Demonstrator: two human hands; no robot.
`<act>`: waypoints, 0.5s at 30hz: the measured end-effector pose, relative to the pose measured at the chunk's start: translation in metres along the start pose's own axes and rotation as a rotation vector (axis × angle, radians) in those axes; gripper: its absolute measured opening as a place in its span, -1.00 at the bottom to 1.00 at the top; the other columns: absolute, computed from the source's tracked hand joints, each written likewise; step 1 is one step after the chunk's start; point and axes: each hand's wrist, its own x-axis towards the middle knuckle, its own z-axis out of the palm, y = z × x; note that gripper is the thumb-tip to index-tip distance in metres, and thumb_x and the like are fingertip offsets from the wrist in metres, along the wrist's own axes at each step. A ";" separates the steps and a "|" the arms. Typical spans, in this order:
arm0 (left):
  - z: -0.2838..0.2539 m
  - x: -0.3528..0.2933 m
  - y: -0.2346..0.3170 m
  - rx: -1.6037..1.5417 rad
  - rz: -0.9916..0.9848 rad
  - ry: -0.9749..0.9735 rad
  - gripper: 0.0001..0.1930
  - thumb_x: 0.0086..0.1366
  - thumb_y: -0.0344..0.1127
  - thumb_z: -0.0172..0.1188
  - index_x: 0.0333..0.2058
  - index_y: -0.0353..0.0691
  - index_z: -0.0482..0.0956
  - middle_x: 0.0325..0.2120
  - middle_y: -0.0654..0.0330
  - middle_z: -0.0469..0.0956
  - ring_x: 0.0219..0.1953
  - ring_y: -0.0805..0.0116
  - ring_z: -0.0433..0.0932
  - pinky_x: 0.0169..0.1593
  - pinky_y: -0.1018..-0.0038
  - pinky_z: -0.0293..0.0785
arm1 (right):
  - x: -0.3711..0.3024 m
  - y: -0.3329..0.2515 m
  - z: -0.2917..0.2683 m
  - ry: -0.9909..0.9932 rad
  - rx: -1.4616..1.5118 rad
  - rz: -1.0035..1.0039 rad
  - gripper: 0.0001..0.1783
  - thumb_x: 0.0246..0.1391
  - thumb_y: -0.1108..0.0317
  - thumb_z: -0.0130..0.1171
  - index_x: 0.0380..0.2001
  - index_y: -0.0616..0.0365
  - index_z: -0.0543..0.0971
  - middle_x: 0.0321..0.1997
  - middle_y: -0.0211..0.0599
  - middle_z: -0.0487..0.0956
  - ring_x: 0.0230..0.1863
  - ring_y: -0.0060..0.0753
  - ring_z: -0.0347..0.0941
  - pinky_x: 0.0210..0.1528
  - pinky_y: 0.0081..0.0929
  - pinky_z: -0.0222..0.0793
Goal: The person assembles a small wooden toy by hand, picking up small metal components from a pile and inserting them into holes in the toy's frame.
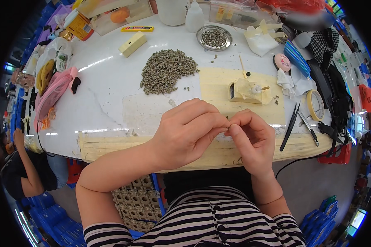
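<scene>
Piece (pixel 227 129) is too tiny to tell its long axis, but left hand (pixel 186 131) and right hand (pixel 255 146) are both pinched on it, right between them.

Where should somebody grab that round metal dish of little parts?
Probably by the near rim, coming from the person's side: that raised edge is bare, small parts are heaped in the middle, and a clear box sits behind. Keep it level.

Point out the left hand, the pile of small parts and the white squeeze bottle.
Left hand (pixel 187 129), head view: on the back of the hand.
Pile (pixel 165 71), head view: near its middle.
Squeeze bottle (pixel 194 19), head view: on its body.
</scene>
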 end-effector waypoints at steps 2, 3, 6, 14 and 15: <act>0.000 0.000 0.000 -0.008 0.002 -0.003 -0.77 -0.02 -0.61 0.41 -0.34 -0.26 0.66 -0.45 0.17 0.59 -0.42 0.28 0.58 -0.41 0.47 0.48 | 0.000 0.000 0.000 -0.005 0.032 0.006 -0.95 0.20 0.54 0.18 -0.30 0.31 0.53 -0.31 -0.44 0.52 -0.29 -0.70 0.43 -0.19 -0.69 0.37; 0.000 0.000 0.000 -0.013 0.003 -0.004 -0.77 -0.01 -0.61 0.41 -0.33 -0.26 0.67 -0.45 0.18 0.59 -0.42 0.29 0.58 -0.41 0.47 0.48 | 0.000 -0.001 0.000 -0.011 0.044 0.013 -0.95 0.21 0.54 0.18 -0.30 0.31 0.53 -0.31 -0.44 0.52 -0.29 -0.70 0.43 -0.19 -0.69 0.37; -0.001 0.001 0.000 -0.051 -0.008 -0.016 -0.78 0.01 -0.61 0.41 -0.32 -0.27 0.67 -0.44 0.18 0.59 -0.42 0.30 0.58 -0.41 0.48 0.49 | 0.001 -0.002 0.000 -0.019 0.075 0.022 -0.95 0.21 0.54 0.17 -0.29 0.32 0.53 -0.32 -0.44 0.53 -0.28 -0.70 0.43 -0.17 -0.69 0.37; -0.001 0.002 0.000 0.032 0.033 0.008 -0.77 0.00 -0.61 0.41 -0.32 -0.28 0.67 -0.45 0.17 0.58 -0.43 0.29 0.57 -0.42 0.48 0.47 | 0.002 0.001 0.000 0.010 0.037 -0.067 -0.96 0.16 0.58 0.20 -0.30 0.31 0.55 -0.30 -0.39 0.55 -0.27 -0.67 0.46 -0.18 -0.66 0.39; 0.000 0.002 0.000 0.052 0.042 0.013 -0.76 -0.01 -0.61 0.41 -0.31 -0.28 0.67 -0.45 0.16 0.57 -0.44 0.28 0.56 -0.43 0.47 0.47 | 0.001 0.000 0.000 0.022 0.011 -0.080 -0.95 0.14 0.59 0.22 -0.32 0.31 0.56 -0.31 -0.37 0.56 -0.28 -0.64 0.46 -0.19 -0.65 0.39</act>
